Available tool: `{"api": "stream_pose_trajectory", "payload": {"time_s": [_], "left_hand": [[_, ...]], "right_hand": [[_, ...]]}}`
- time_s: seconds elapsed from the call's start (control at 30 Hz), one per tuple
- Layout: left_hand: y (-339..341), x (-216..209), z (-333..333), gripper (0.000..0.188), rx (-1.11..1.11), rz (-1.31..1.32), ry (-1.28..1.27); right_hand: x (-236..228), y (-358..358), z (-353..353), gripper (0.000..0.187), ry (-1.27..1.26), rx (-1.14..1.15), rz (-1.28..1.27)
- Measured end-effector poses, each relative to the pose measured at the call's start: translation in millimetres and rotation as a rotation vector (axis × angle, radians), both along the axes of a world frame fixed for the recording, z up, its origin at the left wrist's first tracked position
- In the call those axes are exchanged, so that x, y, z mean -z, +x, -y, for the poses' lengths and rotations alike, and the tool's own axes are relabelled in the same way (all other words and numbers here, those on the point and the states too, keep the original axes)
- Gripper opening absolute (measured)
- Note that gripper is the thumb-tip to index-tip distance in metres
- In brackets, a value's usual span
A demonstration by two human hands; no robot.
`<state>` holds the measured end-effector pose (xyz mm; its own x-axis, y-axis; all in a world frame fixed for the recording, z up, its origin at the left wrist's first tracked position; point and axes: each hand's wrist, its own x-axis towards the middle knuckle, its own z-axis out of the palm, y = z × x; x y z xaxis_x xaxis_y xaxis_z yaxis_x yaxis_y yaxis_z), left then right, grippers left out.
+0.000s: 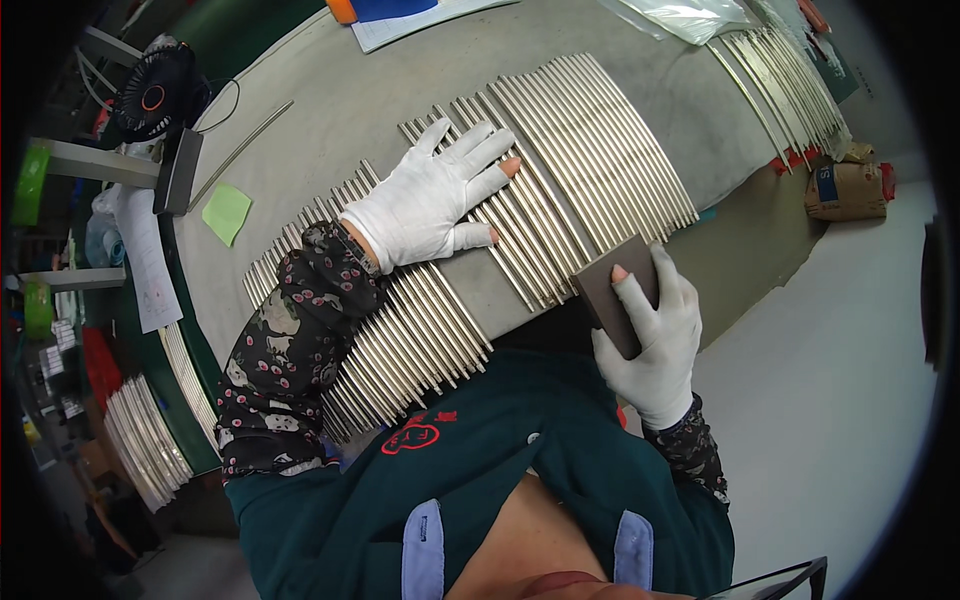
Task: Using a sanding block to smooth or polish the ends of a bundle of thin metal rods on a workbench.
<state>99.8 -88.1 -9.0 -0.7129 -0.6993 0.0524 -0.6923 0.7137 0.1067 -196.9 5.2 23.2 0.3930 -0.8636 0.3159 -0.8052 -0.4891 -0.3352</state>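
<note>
Metal rods [590, 150] in rows across the table [330, 70], probably stiff, smooth and prone to rolling, best held mid-length, with the gloved left hand [420, 205] spread wide above them and the right hand [655, 350] clasping a likely light, rigid dark block [607, 305] by its sides beside their near ends.

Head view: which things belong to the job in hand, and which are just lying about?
Seemingly in the job:
- metal rods under the spread left hand
- dark block held in the right hand

Probably just lying about:
- green paper note
- black fan
- clear plastic bag at the far edge
</note>
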Motion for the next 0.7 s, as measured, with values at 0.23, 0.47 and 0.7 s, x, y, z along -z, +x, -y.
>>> {"api": "stream_pose_trajectory", "payload": {"time_s": [0.23, 0.47, 0.7], "left_hand": [[0.1, 0.8, 0.1, 0.082, 0.007, -0.008, -0.026], [-9.2, -1.2, 5.9, 0.082, -0.016, 0.024, -0.014], [-12.5, 0.3, 9.0, 0.082, -0.013, 0.023, -0.034]], "right_hand": [[0.1, 2.3, 1.1, 0.064, 0.007, -0.003, -0.023], [1.4, 3.2, 3.6, 0.063, -0.01, 0.007, -0.033], [-3.9, 8.6, 2.1, 0.064, 0.022, 0.017, -0.052]]}}
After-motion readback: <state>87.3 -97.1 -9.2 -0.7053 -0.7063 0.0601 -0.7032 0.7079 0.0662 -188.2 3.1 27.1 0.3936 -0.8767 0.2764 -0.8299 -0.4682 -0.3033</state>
